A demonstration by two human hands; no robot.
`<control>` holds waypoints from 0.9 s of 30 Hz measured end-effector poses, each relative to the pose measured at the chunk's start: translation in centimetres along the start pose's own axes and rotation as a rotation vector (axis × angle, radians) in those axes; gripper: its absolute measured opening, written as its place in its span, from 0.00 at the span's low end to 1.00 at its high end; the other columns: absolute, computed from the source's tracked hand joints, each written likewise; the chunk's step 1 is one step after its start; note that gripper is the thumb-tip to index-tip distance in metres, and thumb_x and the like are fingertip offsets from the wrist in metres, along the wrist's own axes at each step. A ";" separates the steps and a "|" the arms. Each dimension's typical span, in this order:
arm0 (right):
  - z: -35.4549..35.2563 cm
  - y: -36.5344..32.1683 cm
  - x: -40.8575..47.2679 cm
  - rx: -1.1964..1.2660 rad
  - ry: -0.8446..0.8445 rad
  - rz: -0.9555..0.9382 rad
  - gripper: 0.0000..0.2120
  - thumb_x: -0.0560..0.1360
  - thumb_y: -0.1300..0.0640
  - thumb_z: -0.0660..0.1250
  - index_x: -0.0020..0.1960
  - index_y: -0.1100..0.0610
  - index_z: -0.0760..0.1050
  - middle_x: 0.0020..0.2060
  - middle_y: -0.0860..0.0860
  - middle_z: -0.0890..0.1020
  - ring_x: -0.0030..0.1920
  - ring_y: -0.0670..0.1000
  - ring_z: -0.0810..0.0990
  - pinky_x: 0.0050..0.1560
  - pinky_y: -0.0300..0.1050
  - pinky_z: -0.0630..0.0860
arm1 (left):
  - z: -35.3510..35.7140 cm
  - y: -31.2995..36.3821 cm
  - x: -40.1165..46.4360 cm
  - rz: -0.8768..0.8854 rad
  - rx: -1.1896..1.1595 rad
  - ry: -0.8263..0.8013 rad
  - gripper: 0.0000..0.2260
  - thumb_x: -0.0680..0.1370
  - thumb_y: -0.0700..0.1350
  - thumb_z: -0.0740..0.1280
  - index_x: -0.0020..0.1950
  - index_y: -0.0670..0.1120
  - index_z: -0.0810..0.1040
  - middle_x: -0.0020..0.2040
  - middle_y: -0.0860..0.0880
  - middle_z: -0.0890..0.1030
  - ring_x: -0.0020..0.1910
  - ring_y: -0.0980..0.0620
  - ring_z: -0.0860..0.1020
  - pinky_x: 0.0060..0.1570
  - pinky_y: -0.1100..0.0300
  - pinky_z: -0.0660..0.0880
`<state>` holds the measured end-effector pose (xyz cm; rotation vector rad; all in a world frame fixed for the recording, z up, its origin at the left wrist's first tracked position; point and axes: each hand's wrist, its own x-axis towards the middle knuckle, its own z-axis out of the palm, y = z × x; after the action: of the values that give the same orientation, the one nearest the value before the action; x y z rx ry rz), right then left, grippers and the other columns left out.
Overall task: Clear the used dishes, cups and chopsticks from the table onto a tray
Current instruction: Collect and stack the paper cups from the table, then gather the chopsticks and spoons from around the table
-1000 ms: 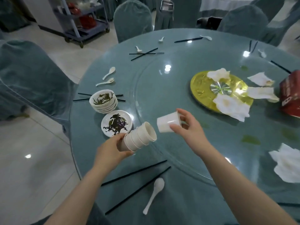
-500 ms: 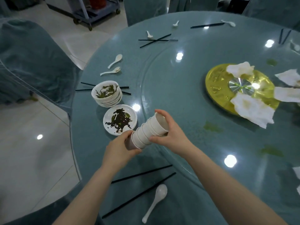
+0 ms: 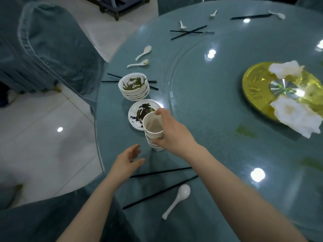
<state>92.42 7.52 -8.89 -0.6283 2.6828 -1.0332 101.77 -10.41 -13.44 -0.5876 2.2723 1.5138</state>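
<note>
Over teal table [image 3: 218, 137], right hand [image 3: 172, 131] grips stacked cups [image 3: 153, 131]; left hand [image 3: 128, 160] hangs loosely spread.

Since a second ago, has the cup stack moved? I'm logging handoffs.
Yes. The cup stack went from tilted in the left hand to upright in the right hand, right beside the saucer.

White tile floor [image 3: 45, 137], teal-covered chair [image 3: 49, 49] left, cart [image 3: 120, 6] behind.
</note>
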 end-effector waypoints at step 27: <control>4.0 6.9 -19.8 0.078 0.347 0.501 0.31 0.76 0.55 0.67 0.75 0.50 0.58 0.67 0.50 0.70 0.64 0.50 0.72 0.63 0.43 0.68 | 5.0 -5.6 -3.3 0.223 0.828 -0.102 0.08 0.79 0.45 0.64 0.57 0.45 0.73 0.55 0.46 0.75 0.55 0.45 0.74 0.52 0.55 0.69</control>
<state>109.14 18.72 -15.90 0.2610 2.8314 -1.1679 107.75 -7.17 -18.06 -0.0152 2.6400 0.5318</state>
